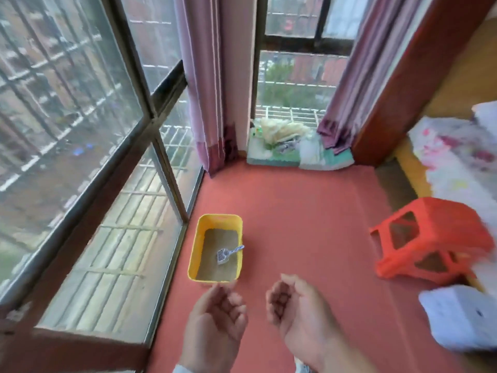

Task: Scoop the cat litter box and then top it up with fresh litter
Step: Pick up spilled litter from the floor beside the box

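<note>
Yellow litter box holding litter and scoop, left hand, right hand, fingers loosely curled, grasping nothing

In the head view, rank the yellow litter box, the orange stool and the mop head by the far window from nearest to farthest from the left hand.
From the left hand:
1. Yellow litter box, just ahead by the window, scoop lying inside.
2. Orange stool, tipped over, off to the right.
3. Mop head, far ahead at the back window.
</note>
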Action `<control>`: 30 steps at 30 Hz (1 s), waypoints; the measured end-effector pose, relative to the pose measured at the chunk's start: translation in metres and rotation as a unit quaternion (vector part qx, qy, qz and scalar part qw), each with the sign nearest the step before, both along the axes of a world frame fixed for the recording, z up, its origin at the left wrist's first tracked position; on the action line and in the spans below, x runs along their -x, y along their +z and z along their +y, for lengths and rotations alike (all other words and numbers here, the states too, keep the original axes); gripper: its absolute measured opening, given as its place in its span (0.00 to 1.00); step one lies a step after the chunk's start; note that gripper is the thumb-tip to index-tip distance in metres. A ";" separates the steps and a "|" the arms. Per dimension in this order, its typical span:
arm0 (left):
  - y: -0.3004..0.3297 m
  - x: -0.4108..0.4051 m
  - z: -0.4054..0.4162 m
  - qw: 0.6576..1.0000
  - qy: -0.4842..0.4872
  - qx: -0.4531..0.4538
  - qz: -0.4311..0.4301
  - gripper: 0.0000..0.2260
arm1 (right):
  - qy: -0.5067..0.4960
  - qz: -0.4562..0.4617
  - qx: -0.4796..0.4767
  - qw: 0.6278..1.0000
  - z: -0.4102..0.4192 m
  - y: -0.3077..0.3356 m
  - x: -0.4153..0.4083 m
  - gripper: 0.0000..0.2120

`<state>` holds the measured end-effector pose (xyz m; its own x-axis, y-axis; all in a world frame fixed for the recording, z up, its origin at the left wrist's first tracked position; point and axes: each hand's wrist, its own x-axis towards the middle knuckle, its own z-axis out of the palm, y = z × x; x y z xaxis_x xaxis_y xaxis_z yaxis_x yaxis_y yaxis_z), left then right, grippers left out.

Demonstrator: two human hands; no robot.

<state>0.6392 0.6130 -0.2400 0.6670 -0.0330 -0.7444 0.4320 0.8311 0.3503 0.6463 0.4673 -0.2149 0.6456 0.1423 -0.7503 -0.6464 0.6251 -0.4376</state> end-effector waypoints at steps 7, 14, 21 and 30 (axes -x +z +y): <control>0.043 0.018 -0.087 0.987 -0.135 0.030 -0.084 0.17 | -0.178 -0.005 -0.027 0.984 -0.084 0.034 0.072 0.15; 0.076 0.031 -0.230 0.962 -0.245 0.039 -0.112 0.16 | -0.299 -0.064 -0.046 0.951 -0.201 0.058 0.119 0.14; 0.101 0.068 -0.383 0.939 -0.307 0.074 -0.132 0.13 | -0.375 -0.109 -0.033 0.920 -0.337 0.072 0.171 0.13; 0.105 0.120 -0.519 0.876 -0.468 0.029 -0.113 0.06 | -0.420 -0.101 0.035 0.901 -0.458 0.091 0.239 0.10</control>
<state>0.5193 0.0940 -0.1347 0.4570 -0.6783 -0.5754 0.8589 0.1685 0.4836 0.4078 0.0096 -0.1244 0.6272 -0.5035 -0.5942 0.1394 0.8232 -0.5504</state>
